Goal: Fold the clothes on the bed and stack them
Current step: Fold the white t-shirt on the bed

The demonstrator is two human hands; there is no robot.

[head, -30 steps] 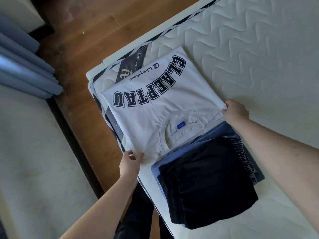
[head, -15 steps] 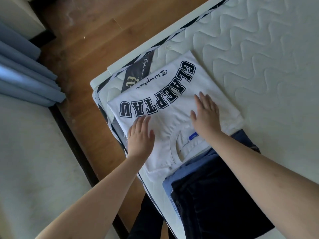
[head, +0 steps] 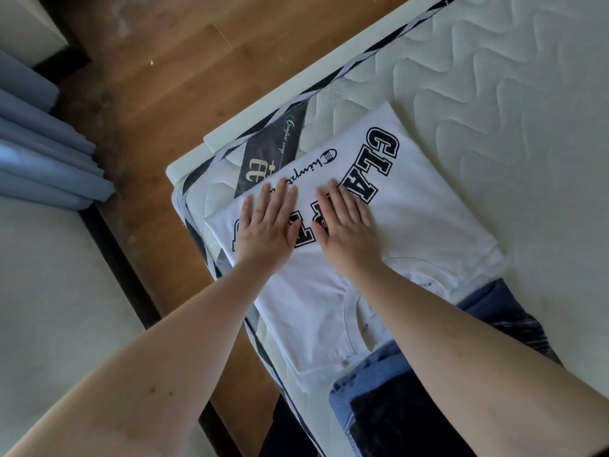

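Observation:
A white T-shirt (head: pixel 425 225) with large black block letters lies folded flat near the corner of the quilted white mattress (head: pixel 514 103). My left hand (head: pixel 267 225) and my right hand (head: pixel 346 229) rest side by side, palms down and fingers spread, on the shirt's lettering; neither grips the cloth. The collar opening faces me, partly under my right forearm. A stack of folded dark navy and blue clothes (head: pixel 395 407) lies just beside the shirt's near edge, touching it, partly hidden by my right arm.
The mattress corner with a dark label (head: pixel 270 153) and the white bed frame (head: pixel 263 107) meet the wooden floor (head: pixel 158 80) on the left. Blue curtains (head: pixel 43 159) hang at the far left. A pale rug or surface (head: pixel 49 308) lies lower left.
Both hands slid forward across the shirt from the collar area to the lettering, coming closer together. Earlier they let go of the shirt's edges and laid flat on it.

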